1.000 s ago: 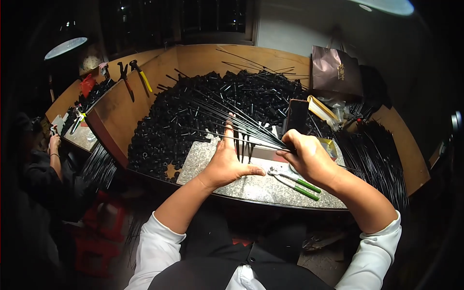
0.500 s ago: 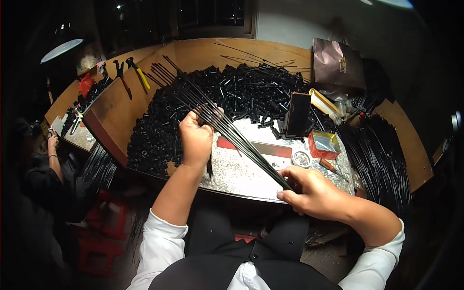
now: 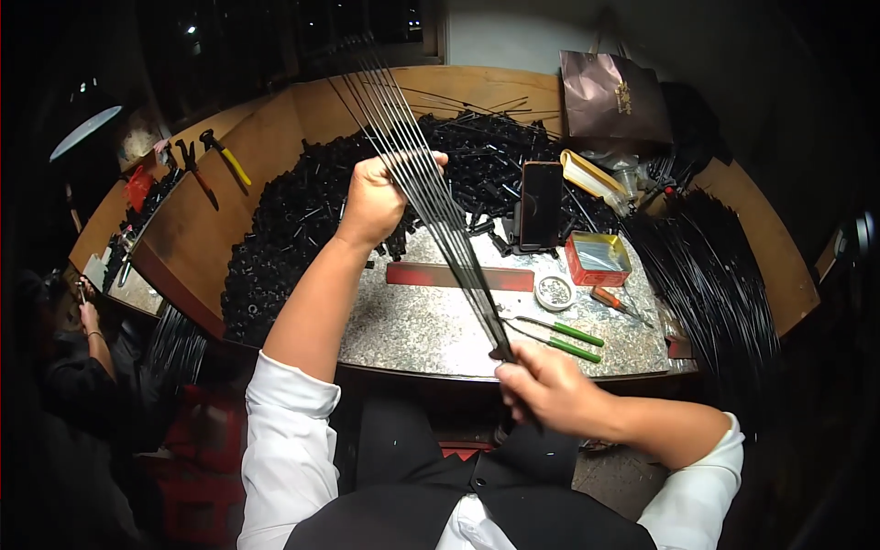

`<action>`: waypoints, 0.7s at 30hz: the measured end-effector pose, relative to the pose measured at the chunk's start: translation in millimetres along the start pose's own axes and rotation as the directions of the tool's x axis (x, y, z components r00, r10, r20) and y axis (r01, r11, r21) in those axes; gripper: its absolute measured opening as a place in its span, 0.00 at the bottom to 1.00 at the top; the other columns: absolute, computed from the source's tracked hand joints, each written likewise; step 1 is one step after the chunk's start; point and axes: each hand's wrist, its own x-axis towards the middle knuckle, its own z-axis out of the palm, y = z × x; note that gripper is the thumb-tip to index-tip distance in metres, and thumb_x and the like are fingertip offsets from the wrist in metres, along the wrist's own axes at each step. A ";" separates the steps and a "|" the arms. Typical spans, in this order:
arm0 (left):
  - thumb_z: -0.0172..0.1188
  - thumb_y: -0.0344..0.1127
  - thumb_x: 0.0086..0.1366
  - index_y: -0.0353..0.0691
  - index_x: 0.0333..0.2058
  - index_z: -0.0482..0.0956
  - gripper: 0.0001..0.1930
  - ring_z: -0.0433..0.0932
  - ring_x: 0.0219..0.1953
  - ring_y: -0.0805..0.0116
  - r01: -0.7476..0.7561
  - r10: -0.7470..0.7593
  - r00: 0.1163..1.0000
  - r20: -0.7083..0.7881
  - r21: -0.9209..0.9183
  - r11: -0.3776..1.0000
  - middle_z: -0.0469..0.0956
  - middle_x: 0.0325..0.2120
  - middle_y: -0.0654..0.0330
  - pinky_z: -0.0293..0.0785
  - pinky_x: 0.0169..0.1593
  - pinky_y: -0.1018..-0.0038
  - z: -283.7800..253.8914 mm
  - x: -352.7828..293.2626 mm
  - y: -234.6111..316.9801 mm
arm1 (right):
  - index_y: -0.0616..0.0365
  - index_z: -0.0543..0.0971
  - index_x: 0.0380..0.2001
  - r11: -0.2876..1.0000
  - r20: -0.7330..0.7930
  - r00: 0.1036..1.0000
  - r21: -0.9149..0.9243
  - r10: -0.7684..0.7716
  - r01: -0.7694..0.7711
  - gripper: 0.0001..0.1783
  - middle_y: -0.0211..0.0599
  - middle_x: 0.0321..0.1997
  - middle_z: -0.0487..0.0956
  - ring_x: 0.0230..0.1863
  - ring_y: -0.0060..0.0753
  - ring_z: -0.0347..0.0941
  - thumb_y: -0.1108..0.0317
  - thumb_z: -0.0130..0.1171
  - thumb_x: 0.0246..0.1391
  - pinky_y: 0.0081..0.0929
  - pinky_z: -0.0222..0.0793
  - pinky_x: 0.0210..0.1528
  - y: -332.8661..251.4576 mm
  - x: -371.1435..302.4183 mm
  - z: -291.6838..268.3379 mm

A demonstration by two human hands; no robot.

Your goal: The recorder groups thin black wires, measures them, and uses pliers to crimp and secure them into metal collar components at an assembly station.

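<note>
A bundle of thin dark metal rods slants across the middle, its upper ends fanned apart and blurred. My left hand is closed round the rods partway up. My right hand grips their gathered lower end, just off the table's front edge. Under the rods lies a long red and grey bar. Green-handled pliers rest on the speckled worktop, close to my right hand. Behind my left hand spreads a big heap of small black tubular parts.
A phone stands upright at the heap's edge. Nearby are a red tin, a round white dish and an orange-handled screwdriver. A thick sheaf of black rods lies at right. Wooden boards wall the table. Another person sits at far left.
The bundle has swung more upright, its fanned top moving up and right. My right hand has shifted slightly left and down. The green-handled pliers now show.
</note>
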 end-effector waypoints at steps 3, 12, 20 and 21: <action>0.59 0.23 0.59 0.35 0.42 0.80 0.12 0.77 0.45 0.68 -0.133 0.123 0.987 0.101 0.102 0.986 0.80 0.41 0.57 0.71 0.53 0.72 8.5 -27.7 -26.9 | 0.61 0.70 0.31 1.000 0.044 0.999 -0.020 0.014 -0.013 0.12 0.31 0.22 0.72 0.22 0.20 0.69 0.63 0.48 0.63 0.22 0.67 0.24 69.5 20.2 21.1; 0.64 0.30 0.49 0.47 0.59 0.63 0.37 0.46 0.68 0.51 -0.132 -0.364 0.693 0.622 0.606 0.784 0.55 0.64 0.55 0.45 0.67 0.58 11.0 -139.2 -18.1 | 0.64 0.73 0.30 0.947 0.054 0.994 -0.303 -0.097 0.109 0.18 0.54 0.27 0.75 0.30 0.55 0.72 0.58 0.48 0.62 0.40 0.67 0.35 235.7 78.3 61.2; 0.58 0.62 0.53 0.35 0.60 0.58 0.45 0.50 0.66 0.49 -0.381 -0.320 0.761 0.564 0.788 0.484 0.55 0.62 0.48 0.51 0.65 0.56 42.8 -186.7 -62.2 | 0.65 0.74 0.43 0.727 0.027 0.960 -0.647 -0.279 0.229 0.24 0.56 0.33 0.78 0.38 0.61 0.73 0.53 0.44 0.61 0.45 0.69 0.44 308.4 112.5 57.1; 0.58 0.62 0.53 0.35 0.60 0.58 0.45 0.50 0.66 0.49 -0.369 -0.329 0.765 0.554 0.796 0.480 0.55 0.62 0.48 0.51 0.65 0.56 37.6 -191.6 -65.9 | 0.66 0.73 0.41 0.696 0.076 0.977 -0.690 -0.201 0.196 0.21 0.54 0.30 0.78 0.34 0.59 0.74 0.55 0.48 0.60 0.44 0.70 0.38 262.4 95.5 52.7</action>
